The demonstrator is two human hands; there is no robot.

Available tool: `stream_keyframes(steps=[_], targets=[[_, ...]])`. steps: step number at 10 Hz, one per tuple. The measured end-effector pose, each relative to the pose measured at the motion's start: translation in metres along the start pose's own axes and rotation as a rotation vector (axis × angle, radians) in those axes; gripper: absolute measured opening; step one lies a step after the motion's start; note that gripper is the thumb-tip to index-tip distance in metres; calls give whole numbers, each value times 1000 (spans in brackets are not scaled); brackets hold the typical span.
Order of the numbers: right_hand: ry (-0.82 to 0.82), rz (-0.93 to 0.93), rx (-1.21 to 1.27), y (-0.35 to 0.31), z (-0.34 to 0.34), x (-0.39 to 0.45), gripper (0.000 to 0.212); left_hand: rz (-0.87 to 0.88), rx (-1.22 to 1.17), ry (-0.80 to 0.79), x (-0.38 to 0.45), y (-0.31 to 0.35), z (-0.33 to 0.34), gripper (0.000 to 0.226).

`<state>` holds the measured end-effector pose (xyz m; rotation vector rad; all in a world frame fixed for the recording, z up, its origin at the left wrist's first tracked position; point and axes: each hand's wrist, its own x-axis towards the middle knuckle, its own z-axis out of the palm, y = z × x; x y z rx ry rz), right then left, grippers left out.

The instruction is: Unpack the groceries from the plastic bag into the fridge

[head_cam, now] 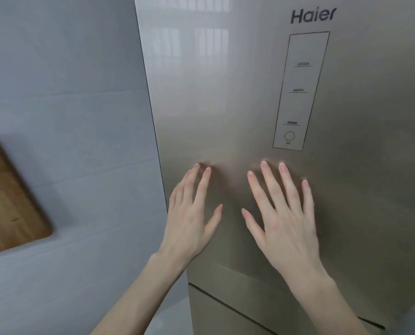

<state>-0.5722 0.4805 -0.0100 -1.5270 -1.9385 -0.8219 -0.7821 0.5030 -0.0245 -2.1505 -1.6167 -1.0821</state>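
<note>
The person stands close in front of the fridge (250, 105), and its upper door is closed and fills most of the view. Both hands are flat against this door with the fingers straight and spread: the left hand (189, 213) is near the left edge of the door, and the right hand (283, 218) is beside it, just under the control panel (300, 90). Neither hand holds anything. The plastic bag and the groceries are not in view, so it is not possible to say where they are or how much is already unpacked. The door looks like smooth, glossy metal, stiff and probably rather heavy, and a magnetic seal most likely keeps it closed. The flat front gives the fingers nothing to hold, and they would only slide on it. No handle is visible. The better place to take hold is probably the left edge of the door, or the recessed gap (238, 269) between the upper door and the drawer (225, 315) below, where the fingertips can hook behind. On the left, a wooden cutting board (6, 199) leans on the pale wall (64, 93).
</note>
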Motion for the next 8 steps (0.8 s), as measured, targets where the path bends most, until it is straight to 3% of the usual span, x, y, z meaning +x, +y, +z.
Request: stream_keyframes(steps=[5, 7, 8], targets=[[45, 48, -166, -1, 51, 17, 81, 78, -36, 59, 41, -28, 56, 78], [287, 135, 98, -20, 59, 29, 64, 151, -47, 30, 41, -44, 41, 72], [360, 74, 243, -25, 52, 42, 59, 90, -59, -1, 37, -47, 21, 69]])
